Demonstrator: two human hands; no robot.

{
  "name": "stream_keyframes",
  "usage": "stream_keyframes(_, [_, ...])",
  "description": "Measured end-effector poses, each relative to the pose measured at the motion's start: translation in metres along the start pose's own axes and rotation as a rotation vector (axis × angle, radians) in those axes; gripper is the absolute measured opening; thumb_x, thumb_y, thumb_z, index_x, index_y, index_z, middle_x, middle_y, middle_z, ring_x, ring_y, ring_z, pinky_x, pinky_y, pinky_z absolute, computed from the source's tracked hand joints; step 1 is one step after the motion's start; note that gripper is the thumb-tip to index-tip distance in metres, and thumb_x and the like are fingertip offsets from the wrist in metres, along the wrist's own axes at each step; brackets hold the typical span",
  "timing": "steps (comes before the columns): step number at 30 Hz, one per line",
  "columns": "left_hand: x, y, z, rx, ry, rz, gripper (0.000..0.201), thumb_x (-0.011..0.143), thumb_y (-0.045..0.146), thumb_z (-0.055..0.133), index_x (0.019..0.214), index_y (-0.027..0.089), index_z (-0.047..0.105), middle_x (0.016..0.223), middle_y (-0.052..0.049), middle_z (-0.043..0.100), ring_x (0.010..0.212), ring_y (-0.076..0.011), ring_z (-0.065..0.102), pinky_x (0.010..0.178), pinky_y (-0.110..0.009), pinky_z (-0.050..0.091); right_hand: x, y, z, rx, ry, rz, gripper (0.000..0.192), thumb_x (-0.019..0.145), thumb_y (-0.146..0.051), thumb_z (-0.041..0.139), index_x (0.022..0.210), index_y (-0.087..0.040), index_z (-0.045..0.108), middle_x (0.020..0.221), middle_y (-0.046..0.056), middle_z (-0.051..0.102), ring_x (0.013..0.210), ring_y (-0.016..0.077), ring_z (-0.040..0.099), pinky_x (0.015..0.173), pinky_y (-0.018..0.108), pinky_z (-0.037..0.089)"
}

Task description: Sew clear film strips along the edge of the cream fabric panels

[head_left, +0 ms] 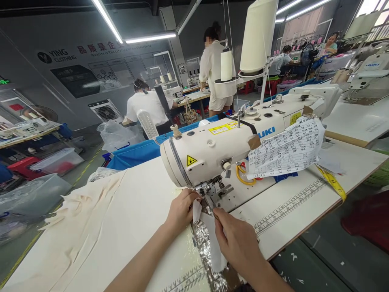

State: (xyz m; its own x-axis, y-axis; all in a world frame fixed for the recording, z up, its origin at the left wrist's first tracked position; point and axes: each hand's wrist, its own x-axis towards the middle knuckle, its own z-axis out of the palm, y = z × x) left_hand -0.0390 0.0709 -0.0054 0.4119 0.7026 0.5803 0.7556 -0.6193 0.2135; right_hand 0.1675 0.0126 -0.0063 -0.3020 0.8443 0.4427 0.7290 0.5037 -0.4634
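Observation:
A white sewing machine (209, 150) stands on the table in front of me, its head pointing left. A narrow white fabric piece (214, 243) hangs from the needle area towards me, over a crinkled silver foil strip (202, 235). My left hand (181, 210) is by the needle, its fingers pinched on the upper end of the fabric. Right of the fabric, my right hand (238, 239) is closed, thumb and index finger together beside a small metal part (209, 204) below the needle. Whether that part is a hand tool or belongs to the machine is unclear.
Cream fabric (82, 219) lies spread on the left of the table. A handwritten sheet (285, 150) is taped to the machine, near a yellow measuring tape (332, 182). Thread cones (258, 36) stand behind. Other people work farther back, beyond a blue cloth bin (133, 156).

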Motion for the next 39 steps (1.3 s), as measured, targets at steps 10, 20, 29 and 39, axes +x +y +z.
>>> stream_keyframes(10, [0.001,0.002,0.0,0.002,-0.023,-0.039,0.011,0.092,0.02,0.047,0.093,0.02,0.057,0.087,-0.004,0.064,0.078,-0.0171,0.06,0.064,-0.026,0.049,0.005,-0.002,0.002,-0.07,-0.025,-0.028,0.029,0.093,-0.014,0.047,0.118,-0.017,0.06,0.082,0.004,0.074,0.059,0.0153,0.067,0.048,0.025,0.038])
stream_keyframes(20, [0.002,-0.002,0.001,-0.092,-0.061,-0.21,0.018,0.077,0.013,0.044,0.085,0.02,0.058,0.081,-0.004,0.062,0.073,-0.0177,0.06,0.062,-0.028,0.049,0.003,-0.004,-0.001,-0.124,-0.064,-0.038,0.031,0.092,-0.011,0.047,0.12,-0.016,0.059,0.085,0.005,0.074,0.064,0.018,0.07,0.049,0.027,0.042])
stream_keyframes(29, [0.006,0.003,-0.005,-0.107,-0.045,-0.158,0.012,0.085,0.016,0.048,0.081,0.019,0.058,0.081,-0.004,0.064,0.073,-0.0166,0.061,0.061,-0.026,0.05,0.006,-0.006,0.003,-0.149,-0.055,-0.009,0.03,0.091,-0.012,0.047,0.118,-0.014,0.06,0.085,0.006,0.075,0.063,0.0183,0.071,0.048,0.027,0.045])
stream_keyframes(39, [0.007,0.008,-0.008,0.156,-0.117,0.178,0.022,0.091,0.009,0.041,0.095,0.017,0.061,0.091,-0.009,0.066,0.084,-0.0198,0.059,0.072,-0.031,0.055,0.005,-0.005,0.005,-0.205,-0.03,-0.012,0.03,0.089,-0.008,0.05,0.117,-0.013,0.06,0.079,0.006,0.074,0.061,0.0202,0.071,0.047,0.028,0.043])
